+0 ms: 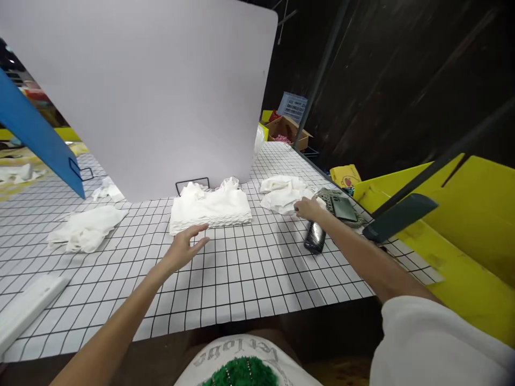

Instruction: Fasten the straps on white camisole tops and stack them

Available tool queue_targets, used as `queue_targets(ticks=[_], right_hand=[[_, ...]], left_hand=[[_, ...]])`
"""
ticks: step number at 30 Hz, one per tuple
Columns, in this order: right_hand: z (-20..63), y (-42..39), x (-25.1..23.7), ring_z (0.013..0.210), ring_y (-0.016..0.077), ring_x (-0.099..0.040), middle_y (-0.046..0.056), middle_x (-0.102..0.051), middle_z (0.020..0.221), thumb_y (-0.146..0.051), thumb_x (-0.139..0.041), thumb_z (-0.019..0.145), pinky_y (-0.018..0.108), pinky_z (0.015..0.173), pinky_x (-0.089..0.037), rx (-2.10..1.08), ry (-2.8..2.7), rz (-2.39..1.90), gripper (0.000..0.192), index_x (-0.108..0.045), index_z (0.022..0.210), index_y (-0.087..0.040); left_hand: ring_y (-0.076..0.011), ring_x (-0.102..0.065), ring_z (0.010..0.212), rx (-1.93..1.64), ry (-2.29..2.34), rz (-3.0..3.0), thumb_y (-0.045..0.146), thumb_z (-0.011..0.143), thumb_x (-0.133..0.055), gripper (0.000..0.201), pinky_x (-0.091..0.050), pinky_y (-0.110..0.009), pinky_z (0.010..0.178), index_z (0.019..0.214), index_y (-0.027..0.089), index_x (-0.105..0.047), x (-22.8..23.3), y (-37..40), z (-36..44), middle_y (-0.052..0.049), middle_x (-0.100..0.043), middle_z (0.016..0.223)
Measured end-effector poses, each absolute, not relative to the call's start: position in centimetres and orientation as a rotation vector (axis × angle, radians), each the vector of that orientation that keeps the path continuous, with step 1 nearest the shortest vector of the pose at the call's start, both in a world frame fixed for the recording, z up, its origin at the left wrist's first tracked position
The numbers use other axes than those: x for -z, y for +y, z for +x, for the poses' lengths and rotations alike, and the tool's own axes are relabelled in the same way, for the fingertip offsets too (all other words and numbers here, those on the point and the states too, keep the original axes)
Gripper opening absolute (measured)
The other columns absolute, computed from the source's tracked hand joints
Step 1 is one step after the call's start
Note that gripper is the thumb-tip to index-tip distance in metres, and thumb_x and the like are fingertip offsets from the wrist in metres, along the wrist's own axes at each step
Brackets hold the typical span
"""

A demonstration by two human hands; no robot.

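My left hand point(185, 247) hovers over the table with thumb and fingers apart, holding nothing. Just beyond it lies a neat stack of white garments point(211, 206), with thin straps bunched along its back. My right hand point(309, 208) reaches to a loose pile of white garments point(281, 194) right of the stack. Its fingers are curled on white cloth at the pile's right edge; the fingertips are partly hidden. A black, shiny phone-like object point(315, 237) lies below my right wrist.
A large white board point(173, 96) stands behind the stack on a wire stand. More white garments point(88, 228) and a white bar point(30, 308) lie to the left. Beside my right forearm are a dark green case point(344, 209), a dark blade-shaped piece point(400, 217) and a yellow bin point(475, 214).
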State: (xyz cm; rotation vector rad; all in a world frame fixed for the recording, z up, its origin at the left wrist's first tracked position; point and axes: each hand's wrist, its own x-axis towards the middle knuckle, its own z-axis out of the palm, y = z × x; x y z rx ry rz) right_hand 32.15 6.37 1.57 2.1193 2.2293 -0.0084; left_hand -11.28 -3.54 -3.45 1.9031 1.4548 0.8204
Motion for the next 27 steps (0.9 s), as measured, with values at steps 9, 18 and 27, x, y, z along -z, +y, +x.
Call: queue_targets(ticks=[9,18,27], right_hand=[[30.3,6.7,1.8,0.12,0.0281,-0.056,0.011,-0.066,0.118,-0.025,-0.066,0.09,0.055,0.109,-0.037,0.361,2.371,2.443,0.024,-0.066,0.113,-0.016],[32.5,8.0,-5.9,0.077,0.015,-0.058,0.001,-0.061,0.084,-0.053,-0.051,0.092,0.025,0.069,-0.05,1.041,2.823,2.852,0.032,-0.056,0.09,-0.021],[23.9,0.1,-11.8,0.062,0.0136,-0.064,-0.001,-0.067,0.078,-0.041,-0.081,0.075,0.024,0.056,-0.053,2.66,2.594,1.463,0.036,-0.061,0.096,-0.02]], left_hand=[[-0.0363,-0.029,0.15,-0.709,1.625,2.292,0.045,0.096,-0.052,0.057,-0.022,-0.062,0.12,0.147,0.018,-0.049,6.8,2.9,-8.9,-0.015,-0.042,0.156],[-0.0338,-0.052,0.136,-1.016,1.457,2.123,0.057,0.092,-0.053,0.052,-0.041,-0.058,0.112,0.128,0.022,-0.065,5.4,0.0,-8.6,-0.013,-0.063,0.138],[-0.0287,-0.049,0.138,-1.161,0.878,1.471,0.044,0.081,-0.077,0.062,-0.039,-0.049,0.116,0.138,0.026,-0.058,-3.0,-2.9,-0.5,-0.009,-0.054,0.149]])
